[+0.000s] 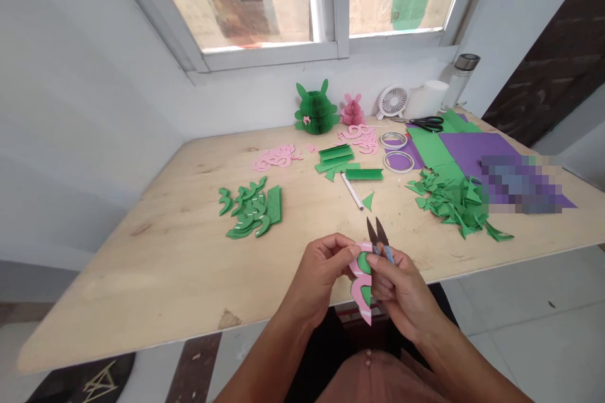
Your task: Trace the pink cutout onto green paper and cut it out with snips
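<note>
Between thumb and fingers, my left hand (326, 271) pinches a wavy pink paper cut-out (360, 297) backed by green paper (364, 262), held over the table's front edge. White strips mark parts of the pink piece. My right hand (397, 283) grips a pair of scissors (379, 240), its dark blades pointing away from me and slightly parted, while the right thumb touches the edge of the paper. Beyond the blades lie a green paper triangle (369, 201) and a white pen (352, 191). To the left is a pile of curved green cut-outs (253, 211).
Green paper scraps (451, 201) are heaped at the right, before purple sheets (491, 151). Behind are tape rolls (398, 162), black-handled scissors (425, 123), a small fan (392, 102) and a glass bottle (459, 82). Green (316, 112) and pink (352, 111) honeycomb figures stand by the wall.
</note>
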Motion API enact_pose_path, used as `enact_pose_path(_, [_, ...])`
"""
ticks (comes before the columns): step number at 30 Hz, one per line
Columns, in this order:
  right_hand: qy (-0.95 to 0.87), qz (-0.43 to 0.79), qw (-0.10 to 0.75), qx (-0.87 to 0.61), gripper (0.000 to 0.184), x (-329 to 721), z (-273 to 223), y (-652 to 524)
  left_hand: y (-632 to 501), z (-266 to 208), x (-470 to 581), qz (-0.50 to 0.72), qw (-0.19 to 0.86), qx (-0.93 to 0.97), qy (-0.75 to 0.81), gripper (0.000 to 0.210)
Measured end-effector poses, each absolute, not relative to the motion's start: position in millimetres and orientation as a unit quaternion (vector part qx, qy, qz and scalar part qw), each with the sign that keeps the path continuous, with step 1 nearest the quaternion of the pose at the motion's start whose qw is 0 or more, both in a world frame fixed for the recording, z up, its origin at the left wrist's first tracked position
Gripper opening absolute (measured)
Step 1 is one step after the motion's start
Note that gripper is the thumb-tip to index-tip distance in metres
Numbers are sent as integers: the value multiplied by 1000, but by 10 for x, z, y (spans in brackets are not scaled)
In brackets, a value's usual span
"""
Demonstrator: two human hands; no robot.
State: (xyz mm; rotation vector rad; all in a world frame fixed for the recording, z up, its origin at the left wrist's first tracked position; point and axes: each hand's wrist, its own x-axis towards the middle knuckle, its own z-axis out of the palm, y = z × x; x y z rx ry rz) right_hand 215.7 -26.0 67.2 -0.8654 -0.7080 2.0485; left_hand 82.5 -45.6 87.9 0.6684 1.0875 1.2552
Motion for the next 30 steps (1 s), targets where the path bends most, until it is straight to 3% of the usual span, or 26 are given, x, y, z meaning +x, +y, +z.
enact_pose_path(20, [-502, 675, 341, -419, 21, 2305, 731, -72, -380, 951, 735, 445, 635, 370, 511, 18])
enact_pose_path(30, [-363, 665, 464, -459, 30, 2216, 656, -115, -644, 745, 800, 530, 679, 217, 459, 24])
